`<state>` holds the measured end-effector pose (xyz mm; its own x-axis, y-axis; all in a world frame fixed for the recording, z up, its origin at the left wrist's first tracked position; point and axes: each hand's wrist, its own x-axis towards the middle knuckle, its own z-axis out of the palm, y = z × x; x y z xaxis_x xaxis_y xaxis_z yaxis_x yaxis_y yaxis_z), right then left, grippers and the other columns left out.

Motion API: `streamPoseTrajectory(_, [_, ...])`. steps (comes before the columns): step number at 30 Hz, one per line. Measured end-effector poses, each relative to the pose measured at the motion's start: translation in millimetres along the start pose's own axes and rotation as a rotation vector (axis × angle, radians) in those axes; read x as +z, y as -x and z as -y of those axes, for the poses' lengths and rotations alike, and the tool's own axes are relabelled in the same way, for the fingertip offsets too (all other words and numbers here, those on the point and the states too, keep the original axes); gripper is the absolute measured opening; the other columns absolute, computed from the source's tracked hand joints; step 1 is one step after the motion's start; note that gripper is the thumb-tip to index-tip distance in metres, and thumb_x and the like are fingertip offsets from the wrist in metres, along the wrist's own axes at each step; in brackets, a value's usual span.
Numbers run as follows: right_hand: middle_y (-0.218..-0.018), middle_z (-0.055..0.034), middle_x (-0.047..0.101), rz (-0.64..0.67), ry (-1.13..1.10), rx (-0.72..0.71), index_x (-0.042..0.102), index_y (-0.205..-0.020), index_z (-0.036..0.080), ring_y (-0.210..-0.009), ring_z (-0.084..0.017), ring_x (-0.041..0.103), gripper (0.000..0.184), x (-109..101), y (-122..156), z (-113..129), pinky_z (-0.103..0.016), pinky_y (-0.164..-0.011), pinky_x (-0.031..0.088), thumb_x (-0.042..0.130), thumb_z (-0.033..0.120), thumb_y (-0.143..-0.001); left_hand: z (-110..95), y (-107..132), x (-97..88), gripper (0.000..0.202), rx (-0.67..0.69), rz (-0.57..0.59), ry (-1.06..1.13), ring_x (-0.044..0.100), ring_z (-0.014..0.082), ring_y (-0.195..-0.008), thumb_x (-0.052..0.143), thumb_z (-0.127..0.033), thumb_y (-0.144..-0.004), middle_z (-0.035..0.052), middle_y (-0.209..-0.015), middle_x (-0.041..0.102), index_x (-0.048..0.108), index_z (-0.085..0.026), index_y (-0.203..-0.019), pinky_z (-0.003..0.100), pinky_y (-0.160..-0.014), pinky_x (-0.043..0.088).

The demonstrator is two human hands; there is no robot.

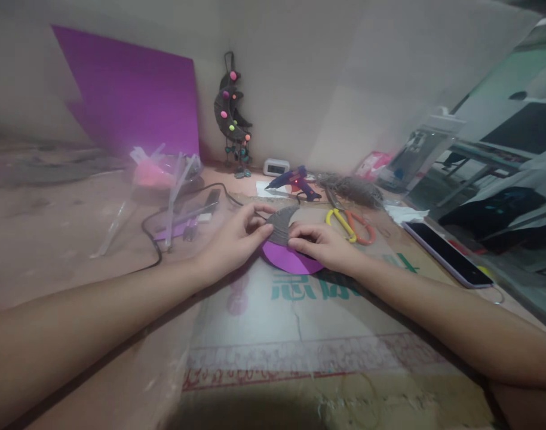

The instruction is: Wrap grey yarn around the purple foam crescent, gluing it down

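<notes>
Between my two hands is a crescent-like piece wound with grey cord (282, 224), held a little above the work surface. My left hand (244, 236) grips its left edge between thumb and fingers. On the other side, my right hand (320, 242) pinches the right edge with thumb and forefinger, where some of the piece is hidden by the fingers. Just below it shows a round piece of purple paper (295, 261), partly covered by the grey piece and my right hand. I cannot tell whether the two are joined.
Behind my hands lie a blue glue gun (295, 181), scissors with yellow and orange handles (351, 227) and grey cord (356, 190). A moon-shaped hanging (230, 116) and a purple sheet (138, 95) are against the wall. A phone (447, 254) lies right; plastic bags (160, 173) left.
</notes>
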<state>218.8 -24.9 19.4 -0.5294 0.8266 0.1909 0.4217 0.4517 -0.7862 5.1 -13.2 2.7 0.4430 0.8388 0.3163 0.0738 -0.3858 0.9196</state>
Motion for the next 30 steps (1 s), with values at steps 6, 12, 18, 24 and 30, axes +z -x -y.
streamPoseTrajectory(6, [-0.075,-0.0004,0.054,-0.003,-0.014,0.034,0.058,-0.073,0.016,-0.071,-0.012,0.049,0.023,1.1,0.6,-1.0,-0.025,-0.068,0.038,0.056,0.034,-0.087,-0.2,-0.8,-1.6,0.032,-0.021,-0.012,-0.002,0.054,0.0126,-0.071,0.053,-0.032,-0.090,-0.0012,-0.075,0.059,0.049,-0.019,-0.120,0.025,-0.066,0.039])
streamPoseTrajectory(12, [-0.073,0.0001,0.053,-0.031,-0.049,0.109,0.057,-0.074,0.016,-0.069,-0.012,0.047,0.024,1.8,0.4,-0.9,-0.026,-0.066,0.036,0.057,0.037,-0.085,-7.3,-4.0,-2.4,0.028,-0.088,-0.038,-0.055,0.057,0.0166,-0.087,0.048,-0.036,-0.092,0.0029,-0.087,0.063,0.060,-0.016,-0.107,0.027,-0.077,0.042])
streamPoseTrajectory(18, [-0.069,0.0005,0.050,-0.012,-0.077,0.087,0.055,-0.071,0.016,-0.065,-0.011,0.043,0.032,0.2,-0.2,-0.5,-0.025,-0.062,0.036,0.055,0.044,-0.087,-9.5,-4.3,-3.5,0.028,-0.092,-0.006,-0.153,0.051,0.0130,-0.072,0.050,-0.040,-0.089,-0.0012,-0.074,0.057,0.058,-0.016,-0.076,0.025,-0.070,0.039])
streamPoseTrajectory(24, [-0.075,-0.0013,0.056,-0.019,-0.116,0.128,0.060,-0.077,0.016,-0.067,-0.012,0.048,0.029,0.5,0.7,-1.3,-0.025,-0.062,0.039,0.057,0.044,-0.085,-6.7,-4.6,-4.2,0.030,-0.093,-0.016,-0.178,0.049,0.0132,-0.070,0.049,-0.042,-0.090,-0.0014,-0.072,0.055,0.056,-0.017,-0.075,0.025,-0.068,0.038])
streamPoseTrajectory(30, [-0.078,-0.0012,0.059,-0.031,0.001,0.104,0.063,-0.075,0.016,-0.072,-0.013,0.051,0.022,2.1,-0.8,0.2,-0.026,-0.068,0.039,0.061,0.037,-0.083,-3.4,-4.8,-5.0,0.031,-0.078,0.001,-0.172,0.047,0.0121,-0.068,0.050,-0.042,-0.089,-0.0023,-0.071,0.053,0.054,-0.017,-0.073,0.025,-0.066,0.037])
